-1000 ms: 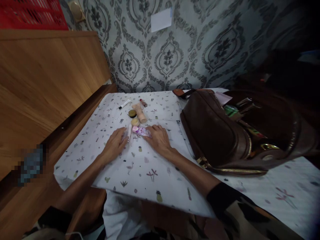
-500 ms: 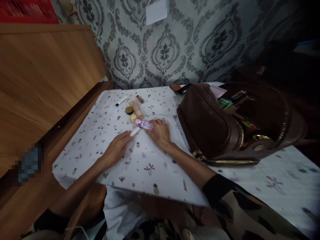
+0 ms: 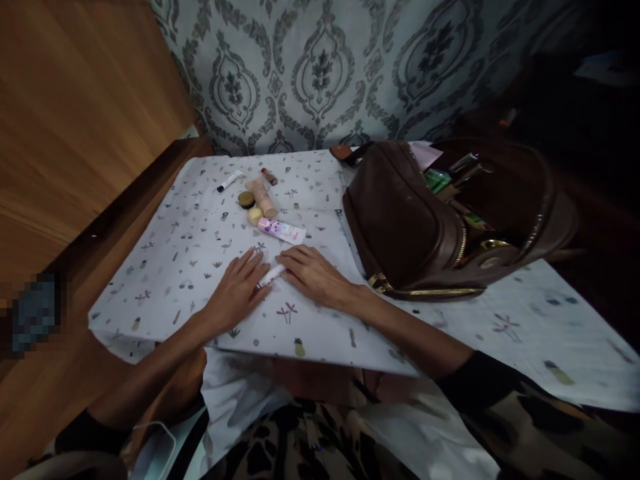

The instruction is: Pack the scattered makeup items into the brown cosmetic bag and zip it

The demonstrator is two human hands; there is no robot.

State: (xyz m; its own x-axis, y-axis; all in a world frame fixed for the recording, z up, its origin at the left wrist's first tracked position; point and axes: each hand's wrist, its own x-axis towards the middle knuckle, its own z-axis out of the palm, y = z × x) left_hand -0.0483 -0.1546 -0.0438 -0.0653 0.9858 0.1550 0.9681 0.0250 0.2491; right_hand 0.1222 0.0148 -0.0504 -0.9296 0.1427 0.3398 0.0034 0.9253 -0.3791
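Note:
A slim white tube lies low over the cloth between my two hands. My left hand has its fingers closed round the lower end. At the upper end, the bent fingers of my right hand grip it, though the thumb is hidden. Just beyond them a purple-and-white squeeze tube rests on the cloth. It touches or nearly touches a small cream-coloured round container. Behind are a beige squeeze tube, a round jar with an olive-gold lid, a small white tube with black cap and a small reddish-brown tube.
A brown leather bag stands unzipped on the right, with brushes and packets showing inside. The printed white cloth covers the table. Wooden furniture borders the left side, and a patterned wall rises behind.
My right hand has come away from the purple-and-white tube, which now lies on the cloth. Both hands have drawn nearer to me with the slim white tube. The view has tilted down.

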